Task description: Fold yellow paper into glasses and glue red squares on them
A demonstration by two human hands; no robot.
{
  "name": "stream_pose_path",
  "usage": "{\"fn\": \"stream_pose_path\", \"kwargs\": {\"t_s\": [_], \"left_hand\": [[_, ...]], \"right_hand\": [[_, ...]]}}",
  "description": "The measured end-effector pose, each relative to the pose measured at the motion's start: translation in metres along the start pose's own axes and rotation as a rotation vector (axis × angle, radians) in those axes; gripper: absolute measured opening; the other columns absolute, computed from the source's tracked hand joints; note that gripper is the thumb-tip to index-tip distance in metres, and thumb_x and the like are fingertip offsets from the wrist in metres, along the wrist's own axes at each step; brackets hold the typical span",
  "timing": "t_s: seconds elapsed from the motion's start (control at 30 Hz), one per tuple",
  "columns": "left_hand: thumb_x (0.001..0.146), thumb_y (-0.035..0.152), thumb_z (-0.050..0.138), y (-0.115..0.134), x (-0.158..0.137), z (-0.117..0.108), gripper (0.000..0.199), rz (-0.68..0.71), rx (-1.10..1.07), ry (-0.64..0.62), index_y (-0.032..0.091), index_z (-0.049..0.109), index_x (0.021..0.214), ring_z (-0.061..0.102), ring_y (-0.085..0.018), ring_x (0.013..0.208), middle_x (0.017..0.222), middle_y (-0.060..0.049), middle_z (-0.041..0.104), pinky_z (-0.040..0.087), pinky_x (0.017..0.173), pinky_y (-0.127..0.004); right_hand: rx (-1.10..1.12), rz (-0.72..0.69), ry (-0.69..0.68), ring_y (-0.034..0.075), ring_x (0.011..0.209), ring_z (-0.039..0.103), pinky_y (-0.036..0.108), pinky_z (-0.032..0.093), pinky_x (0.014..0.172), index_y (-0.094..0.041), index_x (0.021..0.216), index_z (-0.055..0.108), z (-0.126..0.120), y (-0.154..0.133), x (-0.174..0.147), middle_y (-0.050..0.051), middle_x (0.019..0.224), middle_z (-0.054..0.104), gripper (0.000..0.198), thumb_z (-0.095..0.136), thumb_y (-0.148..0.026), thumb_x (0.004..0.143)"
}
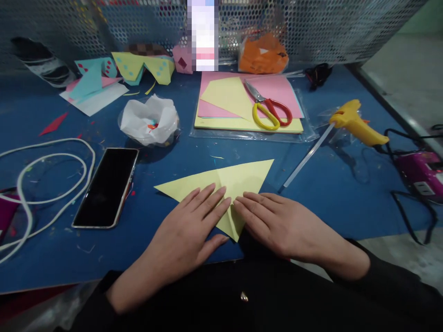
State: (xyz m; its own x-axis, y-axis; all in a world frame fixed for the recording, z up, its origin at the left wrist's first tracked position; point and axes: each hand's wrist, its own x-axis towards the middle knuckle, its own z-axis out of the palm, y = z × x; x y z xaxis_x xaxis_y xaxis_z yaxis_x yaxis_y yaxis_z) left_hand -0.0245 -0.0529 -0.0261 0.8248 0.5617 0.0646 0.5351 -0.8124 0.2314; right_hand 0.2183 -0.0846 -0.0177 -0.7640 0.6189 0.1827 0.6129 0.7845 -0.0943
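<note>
A yellow sheet of paper (238, 177), folded into a triangle, lies on the blue table (166, 249) with its point toward my body. A crease runs down its middle. My left hand (192, 221) rests on its left half, fingers stretched out and flat. On the right half lies my right hand (277, 219), also flat with fingers extended, its fingertips close to those of the left hand near the crease. The hands cover parts of the paper's lower edges.
Behind the paper, scissors (266, 103) lie on stacked pink and yellow sheets (207, 124). A yellow glue gun (360, 122) is at right. Leftward are a phone (107, 186), a white cable (92, 157) and a paper-lined bowl (133, 120). Folded paper pieces (143, 64) stand by the mesh panel (148, 27).
</note>
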Motion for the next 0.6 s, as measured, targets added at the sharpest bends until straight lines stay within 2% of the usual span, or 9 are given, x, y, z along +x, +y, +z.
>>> {"fn": "stream_pose_path", "kwargs": {"t_s": [0.13,0.27,0.43,0.5,0.6], "left_hand": [[0.094,0.04,0.056,0.0,-0.001,0.001,0.059,-0.002,0.013,0.016,0.011,0.044,0.144,0.036,-0.029,0.143,0.152,-0.012,0.045,0.035,0.116,-0.049],[0.092,0.039,0.059,-0.001,-0.004,0.002,0.059,-0.003,0.017,0.072,0.006,0.049,0.14,0.041,-0.031,0.14,0.148,-0.016,0.05,0.039,0.113,-0.05],[0.094,0.018,0.057,-0.004,-0.009,0.007,0.024,-0.058,-0.073,0.273,0.014,0.067,0.115,0.055,-0.025,0.129,0.124,-0.008,0.07,0.047,0.106,-0.042],[0.093,0.014,0.058,-0.005,-0.011,0.008,0.018,-0.115,-0.12,0.337,0.017,0.069,0.107,0.059,-0.022,0.124,0.116,-0.006,0.074,0.048,0.105,-0.039],[0.092,0.016,0.06,-0.003,-0.011,0.008,0.013,-0.202,-0.19,0.359,0.019,0.07,0.1,0.062,-0.021,0.12,0.112,-0.004,0.074,0.049,0.104,-0.038]], "right_hand": [[-0.095,-0.01,0.089,0.032,0.117,0.063,0.047,0.053,0.098,0.001,0.128,0.058,0.009,-0.005,0.007,0.021,0.128,0.066,0.037,0.04,-0.009,0.096],[-0.016,0.109,0.15,0.03,0.121,0.061,0.045,0.051,0.099,-0.003,0.127,0.06,0.019,-0.01,0.009,0.016,0.13,0.066,0.037,0.042,-0.012,0.097],[0.166,0.284,0.234,0.024,0.117,0.062,0.038,0.053,0.09,-0.013,0.118,0.066,0.024,-0.013,0.009,0.007,0.122,0.071,0.029,0.048,-0.012,0.096],[0.25,0.353,0.269,0.022,0.112,0.063,0.038,0.053,0.089,-0.014,0.113,0.068,0.023,-0.012,0.011,0.008,0.118,0.072,0.026,0.05,-0.011,0.096],[0.381,0.464,0.309,0.021,0.099,0.064,0.037,0.052,0.083,-0.016,0.103,0.072,0.022,-0.009,0.015,0.008,0.104,0.074,0.02,0.053,-0.014,0.095]]}}
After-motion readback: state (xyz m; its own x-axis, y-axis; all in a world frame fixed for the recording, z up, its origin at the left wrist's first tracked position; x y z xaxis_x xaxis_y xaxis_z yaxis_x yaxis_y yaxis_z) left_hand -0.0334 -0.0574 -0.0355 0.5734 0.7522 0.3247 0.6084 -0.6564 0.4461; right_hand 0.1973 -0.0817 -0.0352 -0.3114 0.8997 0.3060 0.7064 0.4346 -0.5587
